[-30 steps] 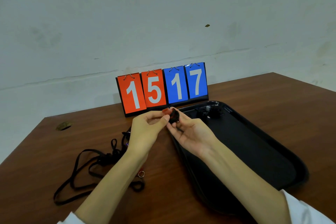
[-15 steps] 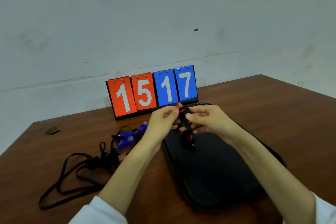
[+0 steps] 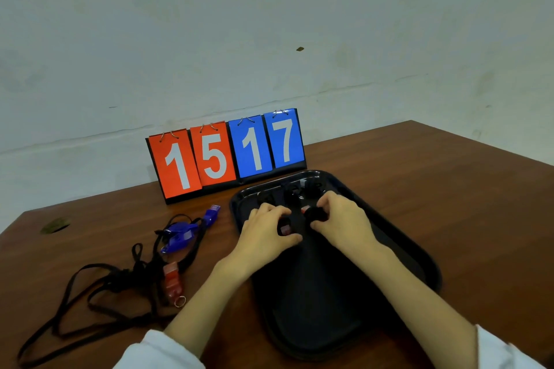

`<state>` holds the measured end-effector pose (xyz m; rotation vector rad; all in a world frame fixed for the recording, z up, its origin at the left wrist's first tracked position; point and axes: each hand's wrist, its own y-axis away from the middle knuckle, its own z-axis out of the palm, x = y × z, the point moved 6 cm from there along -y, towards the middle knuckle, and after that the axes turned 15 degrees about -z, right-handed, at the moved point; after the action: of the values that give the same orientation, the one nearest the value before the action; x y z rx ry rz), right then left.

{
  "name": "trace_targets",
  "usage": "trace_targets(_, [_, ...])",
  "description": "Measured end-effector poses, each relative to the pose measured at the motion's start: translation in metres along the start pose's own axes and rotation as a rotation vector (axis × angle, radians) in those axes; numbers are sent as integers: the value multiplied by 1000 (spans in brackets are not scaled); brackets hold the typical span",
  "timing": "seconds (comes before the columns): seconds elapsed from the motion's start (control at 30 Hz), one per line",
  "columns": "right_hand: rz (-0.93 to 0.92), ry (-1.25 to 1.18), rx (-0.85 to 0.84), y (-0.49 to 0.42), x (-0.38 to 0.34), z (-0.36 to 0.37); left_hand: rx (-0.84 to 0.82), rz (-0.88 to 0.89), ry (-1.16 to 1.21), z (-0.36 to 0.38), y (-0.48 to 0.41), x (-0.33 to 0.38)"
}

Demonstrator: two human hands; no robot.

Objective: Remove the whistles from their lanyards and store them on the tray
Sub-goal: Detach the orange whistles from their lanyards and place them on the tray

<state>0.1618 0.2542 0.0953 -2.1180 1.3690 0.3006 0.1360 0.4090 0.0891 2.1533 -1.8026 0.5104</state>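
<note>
- A brown wooden table (image 3: pixel 419 177) stands against a pale wall, with a black tray (image 3: pixel 401 252) on it.
- The thing in play is a small dark whistle (image 3: pixel 314 214) with a bit of red on it. It sits low over the far part of the tray, pinched in the fingers of the right hand (image 3: pixel 341 222).
- The left hand (image 3: pixel 266 229) is just beside it, fingers curled around another small dark piece (image 3: pixel 284 226) with a pink end. I cannot tell if that is a second whistle or a clip.
- Some more dark whistles (image 3: pixel 299 190) lie at the far end of the tray, close to the hands. They are hard to count.
- I think a whistle like this is light, hard and smooth. It will not bend or break easily, but it could slip. Holding it by its round, fat body with finger and thumb looks best.
- The ring at its end is tiny, so it likely needs fingertips to work it.
- On the left, on the table, lie two blue whistles (image 3: pixel 180 235) and a red whistle (image 3: pixel 171 281) with a small metal ring.
- Black lanyards (image 3: pixel 90 293) are tangled around them. They look soft and floppy, and could snag.
- Far back stands a score board (image 3: pixel 224 153) that shows 15 and 17.
</note>
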Motion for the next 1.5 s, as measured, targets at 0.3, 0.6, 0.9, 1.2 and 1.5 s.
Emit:
trace_targets(0.3, [-98, -55, 34, 1, -10, -3, 4, 18, 104, -20, 8, 5])
trace_targets(0.6, [-414, -162, -155, 15, -144, 22, 20, -286, 64, -98, 41, -89])
trace_targets(0.9, [-395, 34, -381, 20, -195, 106, -66, -425, 59, -86, 52, -141])
trace_targets(1.2, [-44, -746, -138, -6, -150, 57, -220, -273, 864, -90, 59, -101])
trace_targets(1.5, [336, -1471, 132, -22, -81, 11, -200, -250, 610, -88, 41, -83])
